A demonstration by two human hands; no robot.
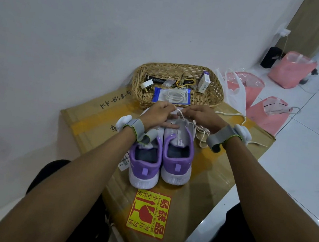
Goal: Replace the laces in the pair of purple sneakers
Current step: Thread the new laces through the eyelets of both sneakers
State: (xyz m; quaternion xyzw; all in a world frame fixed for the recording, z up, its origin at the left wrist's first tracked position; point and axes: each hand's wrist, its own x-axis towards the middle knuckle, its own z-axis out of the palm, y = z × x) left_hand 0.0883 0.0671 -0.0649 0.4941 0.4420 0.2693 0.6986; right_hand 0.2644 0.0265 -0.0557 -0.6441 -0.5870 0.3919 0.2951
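1. The pair of purple sneakers sits on a cardboard box [94,116], heels toward the person, side by side and touching, about midway between the near corner with the fragile sticker [148,214] and the far edge.
2. The left sneaker [145,159] is partly under the left wrist; the right sneaker [178,154] is the one being worked on. Both look light, with soft knit uppers that would buckle under a push, so I judge the firm sole or heel the best place to steady them.
3. The left hand [156,115] rests on the toe area, its grip pressed together on a white lace [203,134] near the front eyelets; the right hand [202,114] pinches the same lace just beside it. Exactly which eyelet is hidden by the fingers.
4. The lace is limp and thin, trailing loose toward the box's right edge; its stiff tip seems the part to pinch for threading.
5. At the far edge stands a wicker basket [140,73] holding a packet of new laces [171,96].
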